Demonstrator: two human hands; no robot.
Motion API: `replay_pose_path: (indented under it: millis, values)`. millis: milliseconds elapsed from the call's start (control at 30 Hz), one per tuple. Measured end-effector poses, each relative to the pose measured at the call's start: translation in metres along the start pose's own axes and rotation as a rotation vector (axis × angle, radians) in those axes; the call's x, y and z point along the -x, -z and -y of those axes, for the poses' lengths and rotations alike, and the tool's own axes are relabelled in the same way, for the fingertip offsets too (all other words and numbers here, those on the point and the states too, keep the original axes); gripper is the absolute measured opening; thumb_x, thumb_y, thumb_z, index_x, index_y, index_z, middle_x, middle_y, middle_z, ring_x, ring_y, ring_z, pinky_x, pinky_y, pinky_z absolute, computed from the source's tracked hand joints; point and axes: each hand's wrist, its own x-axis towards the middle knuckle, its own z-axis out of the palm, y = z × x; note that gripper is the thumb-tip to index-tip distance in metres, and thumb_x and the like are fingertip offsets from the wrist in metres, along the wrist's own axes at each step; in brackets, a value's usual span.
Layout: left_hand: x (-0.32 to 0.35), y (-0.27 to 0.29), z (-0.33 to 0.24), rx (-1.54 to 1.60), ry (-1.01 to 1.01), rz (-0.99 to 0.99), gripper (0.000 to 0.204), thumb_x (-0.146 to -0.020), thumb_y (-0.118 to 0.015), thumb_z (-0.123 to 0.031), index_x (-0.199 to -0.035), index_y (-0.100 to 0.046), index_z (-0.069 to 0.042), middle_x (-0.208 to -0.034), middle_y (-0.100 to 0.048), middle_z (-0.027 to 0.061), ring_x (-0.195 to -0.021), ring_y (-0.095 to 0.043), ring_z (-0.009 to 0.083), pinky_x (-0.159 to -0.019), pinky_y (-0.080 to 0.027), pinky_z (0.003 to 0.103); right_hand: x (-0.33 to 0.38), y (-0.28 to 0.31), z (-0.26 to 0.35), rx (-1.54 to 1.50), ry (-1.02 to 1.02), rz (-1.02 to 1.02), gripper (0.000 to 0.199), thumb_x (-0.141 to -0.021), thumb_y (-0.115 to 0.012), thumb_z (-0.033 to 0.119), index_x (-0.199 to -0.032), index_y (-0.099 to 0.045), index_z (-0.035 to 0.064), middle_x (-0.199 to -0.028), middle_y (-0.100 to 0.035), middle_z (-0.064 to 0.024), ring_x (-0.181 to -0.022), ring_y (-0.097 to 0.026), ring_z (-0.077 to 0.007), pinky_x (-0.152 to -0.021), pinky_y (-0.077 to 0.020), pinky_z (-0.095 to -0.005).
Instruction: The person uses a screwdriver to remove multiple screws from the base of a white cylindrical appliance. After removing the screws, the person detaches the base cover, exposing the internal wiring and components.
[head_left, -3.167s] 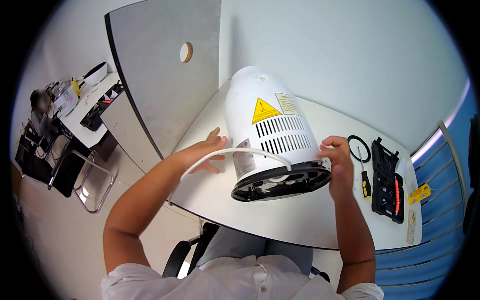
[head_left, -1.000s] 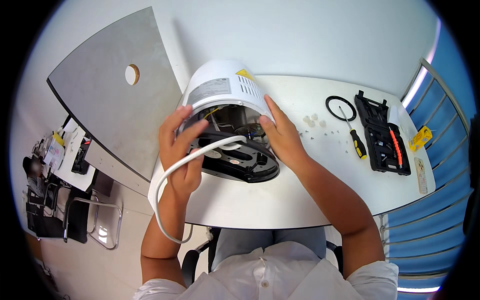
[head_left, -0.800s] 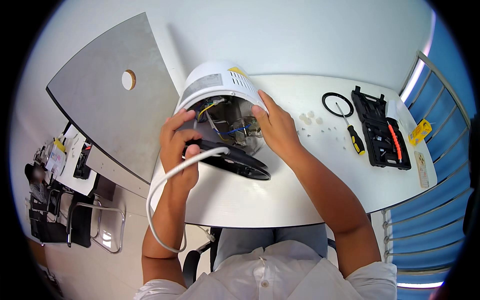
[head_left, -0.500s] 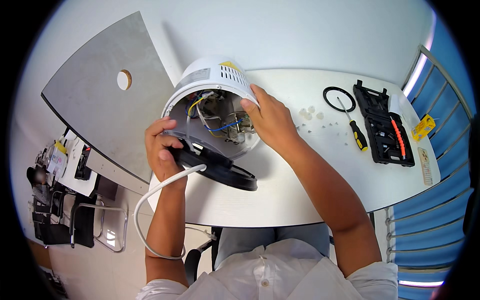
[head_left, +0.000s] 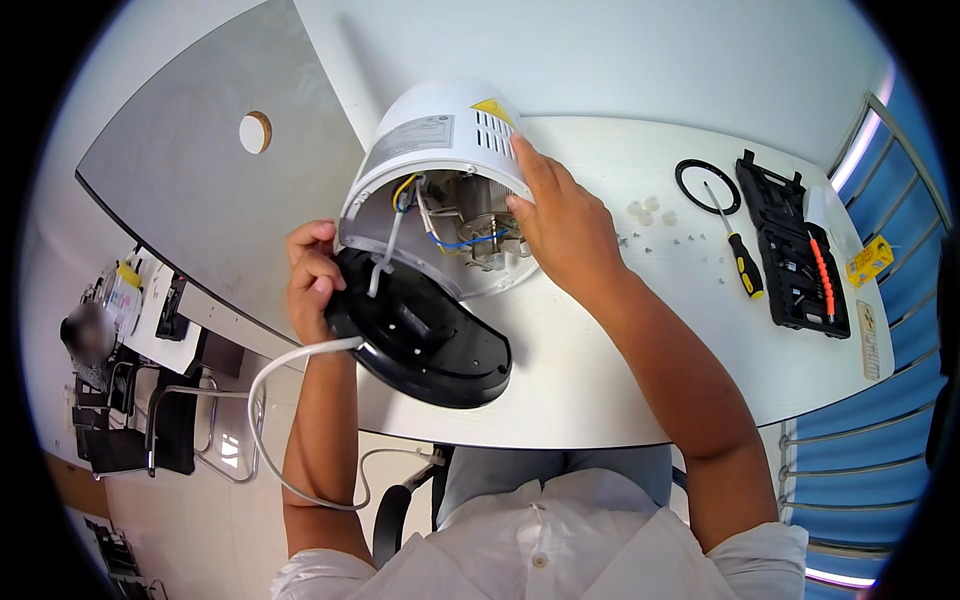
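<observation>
A white cylindrical appliance housing [head_left: 410, 140] lies tipped on the table, its open end toward me. Coloured wires [head_left: 455, 244] and metal parts show inside. My right hand [head_left: 575, 225] rests on the right side of the housing by the vent slots, fingers around its rim. My left hand [head_left: 312, 280] grips the left edge of a round black base cover [head_left: 430, 345], which hangs tilted below the opening with its inner face showing. A grey-white cable runs from the cover into the housing. From the cover's outer side a white power cord [head_left: 258, 410] loops past my left forearm.
To the right lie a black ring [head_left: 680, 186], a yellow-and-black screwdriver [head_left: 746, 266], several small screws [head_left: 690, 239] and pale rubber feet [head_left: 650, 210]. Beyond them are an open black tool case [head_left: 790, 300] and a yellow box [head_left: 870, 260]. A grey panel [head_left: 200, 190] borders the left; a person [head_left: 88, 340] sits far off.
The black cover has swung lower and turned its inner face up toward me, in my left hand. The housing's opening shows less of its inside. My right hand stays on the housing.
</observation>
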Motion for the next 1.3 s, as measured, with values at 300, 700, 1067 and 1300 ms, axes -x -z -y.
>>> replay_pose_path:
  millis: [300,700,1067,1300]
  values:
    - [0.030,0.008,-0.003,-0.192,0.154,-0.051,0.033,-0.085,-0.057,-0.039,-0.095,-0.055,-0.008,-0.142,-0.038,0.0147,-0.137,-0.034,0.0277,-0.114,-0.022,0.043,-0.001,-0.011,-0.002,0.042,0.058,-0.046,0.053,-0.090,-0.063,0.018,-0.137,-0.041,0.0067,-0.118,-0.060,-0.0173,-0.084,-0.066,-0.0326,-0.069,-0.0562,-0.0403]
    - [0.034,0.076,-0.166,-0.368,0.248,-0.372,0.047,-0.098,-0.048,-0.037,-0.126,-0.049,0.000,-0.128,-0.053,0.0189,-0.116,-0.055,0.0294,-0.098,-0.046,0.043,-0.033,-0.007,0.029,0.236,0.151,0.030,0.022,-0.087,-0.060,0.013,-0.102,-0.052,-0.0014,-0.081,-0.062,-0.0160,-0.065,-0.066,-0.0285,-0.055,-0.0553,-0.0379]
    - [0.103,-0.094,-0.084,-0.291,0.671,-0.247,0.120,-0.075,-0.075,-0.054,-0.152,0.007,-0.009,-0.157,-0.001,0.0142,-0.144,-0.015,0.0374,-0.110,-0.022,0.058,-0.073,-0.013,0.042,0.319,0.138,0.088,0.033,-0.093,-0.055,0.018,-0.118,-0.047,-0.0014,-0.075,-0.064,-0.0160,-0.067,-0.066,-0.0324,-0.057,-0.0544,-0.0425]
    - [0.073,-0.127,-0.038,-0.590,0.361,-0.322,0.113,-0.073,-0.077,-0.025,-0.149,0.003,0.002,-0.154,-0.004,0.0265,-0.142,-0.013,0.0413,-0.115,-0.015,0.047,-0.084,-0.004,0.049,0.374,0.101,0.152,0.043,-0.091,-0.055,0.020,-0.128,-0.044,0.0012,-0.077,-0.066,-0.0166,-0.069,-0.066,-0.0345,-0.059,-0.0543,-0.0437]
